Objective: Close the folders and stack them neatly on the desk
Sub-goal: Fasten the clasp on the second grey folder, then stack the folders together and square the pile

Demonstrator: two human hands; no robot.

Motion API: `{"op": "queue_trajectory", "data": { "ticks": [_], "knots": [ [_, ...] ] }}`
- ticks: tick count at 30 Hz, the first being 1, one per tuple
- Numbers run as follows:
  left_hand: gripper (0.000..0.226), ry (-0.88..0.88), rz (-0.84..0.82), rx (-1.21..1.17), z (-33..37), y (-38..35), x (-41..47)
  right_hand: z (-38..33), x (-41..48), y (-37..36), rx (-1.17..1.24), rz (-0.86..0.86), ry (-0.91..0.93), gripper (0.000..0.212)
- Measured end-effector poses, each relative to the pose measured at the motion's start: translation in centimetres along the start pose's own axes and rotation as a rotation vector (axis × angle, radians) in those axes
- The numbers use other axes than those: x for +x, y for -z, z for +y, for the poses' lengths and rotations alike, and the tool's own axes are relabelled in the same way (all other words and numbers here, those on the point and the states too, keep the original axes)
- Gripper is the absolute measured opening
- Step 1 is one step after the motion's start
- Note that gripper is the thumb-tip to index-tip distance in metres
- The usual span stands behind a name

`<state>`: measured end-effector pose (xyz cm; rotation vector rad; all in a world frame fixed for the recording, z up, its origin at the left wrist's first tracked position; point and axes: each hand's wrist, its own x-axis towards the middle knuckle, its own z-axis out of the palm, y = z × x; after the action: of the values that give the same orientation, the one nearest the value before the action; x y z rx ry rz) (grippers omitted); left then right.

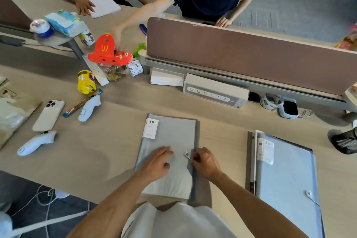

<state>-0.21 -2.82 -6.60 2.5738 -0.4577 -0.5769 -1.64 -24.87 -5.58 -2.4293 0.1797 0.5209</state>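
Seen from a head-worn camera looking down at a pale wood desk [108,141], two grey fabric-covered folders lie flat, well apart from each other. The near folder [170,141] sits straight ahead, its cover down, with a white label marked "20" at its top left corner. The left hand [157,162] rests palm-down on the cover, fingers loosely curled and grasping nothing, apparently pinning it flat. The right hand [205,162] sits at the folder's right edge, its fingertips pinched together on what looks like a thin cord beside the round metal clasp button [186,154]; whether the cord is already wound around the button cannot be told. The second folder [286,176] lies to the right, also with its cover down and a "20" label, its spine edge slightly raised and its closing cord [313,199] hanging loose near the lower right. Judging from this, both folders are shut, fastening of the near one is under way, the second one's tie looks undone, and stacking has not begun. A white phone [49,115], two white controllers and snack packets lie to the left, clear of the work.
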Motion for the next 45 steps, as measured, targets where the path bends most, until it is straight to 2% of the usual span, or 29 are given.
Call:
{"op": "queue_trajectory", "data": {
  "ticks": [4, 7, 11, 13, 17, 19, 23, 27, 32, 36, 41, 45],
  "knots": [
    [0.057, 0.375, 0.122, -0.058, 0.5, 1.1, -1.8, 0.1, -0.4, 0.5, 0.234, 0.073, -0.147, 0.027],
    [0.064, 0.662, 0.174, -0.251, 1.3, 1.2, -3.4, -0.5, -1.3, 0.3, 0.353, 0.037, -0.191, 0.034],
    [0.073, 0.781, 0.29, -0.526, -0.9, -0.5, -4.1, -1.1, -3.0, -0.2, 0.463, -0.023, -0.239, 0.028],
    [0.067, 0.812, 0.312, -0.596, -0.8, 0.3, -4.6, -0.8, -3.4, 0.3, 0.529, -0.021, -0.279, 0.027],
    [0.027, 0.723, 0.337, -1.073, 2.5, 3.3, -6.2, 0.2, -4.2, 0.9, 0.666, 0.015, -0.409, 0.025],
    [0.025, 0.637, 0.306, -1.23, 3.2, 4.3, -6.1, 0.6, -4.4, 1.0, 0.772, 0.021, -0.466, 0.021],
    [0.026, 0.458, 0.187, -1.336, 3.9, 6.1, -4.6, 0.7, -5.5, 1.6, 0.991, 0.103, -0.488, 0.018],
    [0.021, 0.319, 0.004, -1.377, 6.4, 6.4, -2.5, 1.0, -7.4, 3.8, 0.98, 0.396, -0.502, 0.02],
    [0.039, 0.208, -0.186, -1.308, 12.3, 3.3, 0.1, 4.9, -12.9, 7.1, 0.784, 0.794, -0.566, 0.025],
    [0.049, 0.116, -0.317, -1.229, 18.6, 0.0, 0.6, 8.9, -18.5, 9.0, 0.672, 0.969, -0.661, 0.03],
    [0.051, 0.067, -0.405, -1.066, 24.7, -3.3, 1.0, 14.4, -22.1, 11.0, 0.638, 1.029, -0.784, 0.029],
    [0.044, 0.042, -0.357, -0.835, 28.0, -5.5, 1.8, 18.9, -22.1, 12.4, 0.625, 0.96, -0.763, 0.029]
  ]
}}
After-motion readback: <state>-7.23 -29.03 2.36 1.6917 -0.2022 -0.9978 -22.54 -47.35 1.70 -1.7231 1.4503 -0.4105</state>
